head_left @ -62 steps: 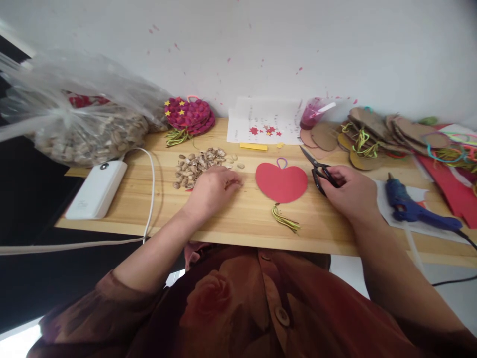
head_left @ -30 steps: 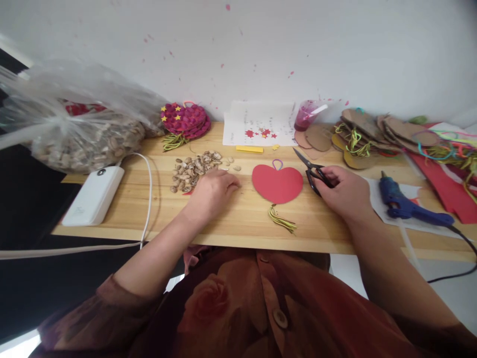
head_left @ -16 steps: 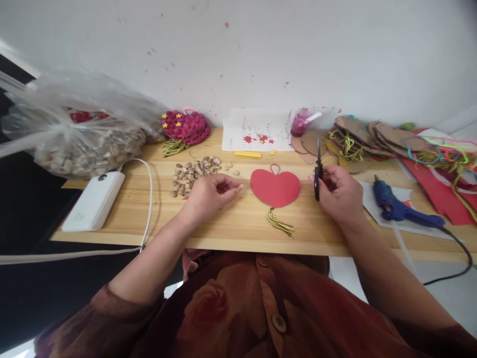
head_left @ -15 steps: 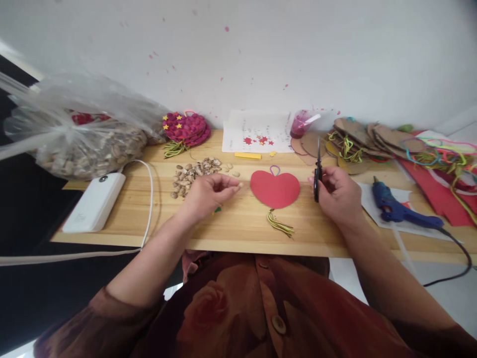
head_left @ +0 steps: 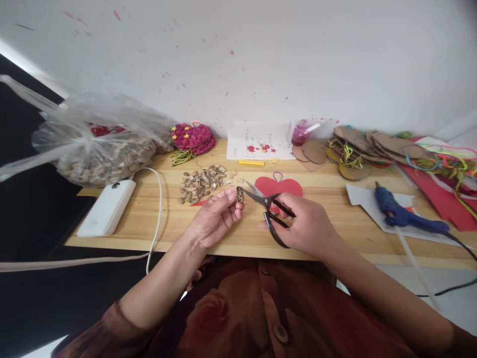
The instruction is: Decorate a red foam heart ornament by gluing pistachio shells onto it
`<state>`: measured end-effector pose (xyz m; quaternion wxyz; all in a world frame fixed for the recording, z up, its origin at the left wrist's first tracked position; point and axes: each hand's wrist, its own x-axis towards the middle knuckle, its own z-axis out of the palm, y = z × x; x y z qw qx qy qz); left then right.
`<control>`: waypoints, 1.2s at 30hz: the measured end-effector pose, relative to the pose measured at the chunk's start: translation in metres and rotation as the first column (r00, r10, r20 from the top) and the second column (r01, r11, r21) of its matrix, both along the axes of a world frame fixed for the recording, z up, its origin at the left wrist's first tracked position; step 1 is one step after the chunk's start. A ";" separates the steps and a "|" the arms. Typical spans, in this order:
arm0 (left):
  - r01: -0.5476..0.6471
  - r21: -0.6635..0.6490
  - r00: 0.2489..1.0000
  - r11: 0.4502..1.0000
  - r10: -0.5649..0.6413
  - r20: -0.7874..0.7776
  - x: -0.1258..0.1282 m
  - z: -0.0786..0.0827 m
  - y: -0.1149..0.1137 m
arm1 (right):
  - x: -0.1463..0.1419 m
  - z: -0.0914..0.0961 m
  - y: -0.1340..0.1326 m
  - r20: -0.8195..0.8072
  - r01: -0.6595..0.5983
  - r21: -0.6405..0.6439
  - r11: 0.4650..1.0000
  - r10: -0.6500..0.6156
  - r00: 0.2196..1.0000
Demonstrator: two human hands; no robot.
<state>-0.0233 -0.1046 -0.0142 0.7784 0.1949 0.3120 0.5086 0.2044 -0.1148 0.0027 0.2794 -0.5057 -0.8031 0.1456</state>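
My left hand (head_left: 217,214) pinches a dark, mottled brown nutshell (head_left: 239,195) between thumb and fingers. Black-handled scissors (head_left: 267,202) are in my right hand (head_left: 311,223), with fingers through the loops. Their blades are spread, and the lower tip reaches the shell's edge; whether it touches cannot be made out. Behind the scissors lies a red heart-shaped cutout (head_left: 270,185) with a purple loop on top, partly covered by the blades and hand. A heap of brown shells (head_left: 203,181) lies just beyond my left hand, with a red scrap (head_left: 197,203) beside it.
A plastic bag of shells (head_left: 108,159) and a white power bank (head_left: 107,208) with a cable stand left. Along the wall are magenta shell-covered pieces (head_left: 196,138), paper with red stars (head_left: 242,144), a cup (head_left: 300,134) and cardboard cutouts (head_left: 352,136). A blue glue gun (head_left: 406,214) lies right.
My right hand has brought the scissors left across the red heart, and their blades have opened. My left hand has turned palm-up and now shows a brown shell. The view has shifted slightly.
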 end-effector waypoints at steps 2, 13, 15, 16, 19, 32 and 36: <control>-0.021 0.013 1.000 1.000 0.021 -0.010 0.001 0.000 -0.002 | -0.006 0.001 -0.002 0.037 0.002 0.032 0.999 -0.003 0.999; -0.106 0.028 0.992 0.994 0.108 -0.072 0.009 -0.002 -0.009 | -0.015 -0.005 -0.007 0.215 0.044 0.130 0.991 -0.072 0.974; -0.120 0.033 0.988 0.992 0.122 -0.090 0.009 -0.002 -0.010 | -0.016 -0.004 -0.008 0.220 0.047 0.143 0.989 -0.078 0.972; -0.127 0.036 0.987 0.991 0.129 -0.096 0.009 -0.002 -0.010 | -0.016 -0.003 -0.008 0.220 0.045 0.146 0.988 -0.077 0.972; -0.141 0.043 0.984 0.989 0.144 -0.103 0.009 -0.001 -0.011 | -0.017 -0.002 -0.008 0.224 0.043 0.141 0.989 -0.074 0.972; -0.170 0.054 0.980 0.984 0.174 -0.098 0.006 -0.003 -0.015 | -0.020 0.002 -0.010 0.256 0.063 0.052 0.997 -0.074 0.964; -0.141 0.049 0.984 0.989 0.146 -0.103 0.006 -0.006 -0.015 | -0.020 0.005 -0.010 0.283 0.062 0.019 0.998 -0.064 0.957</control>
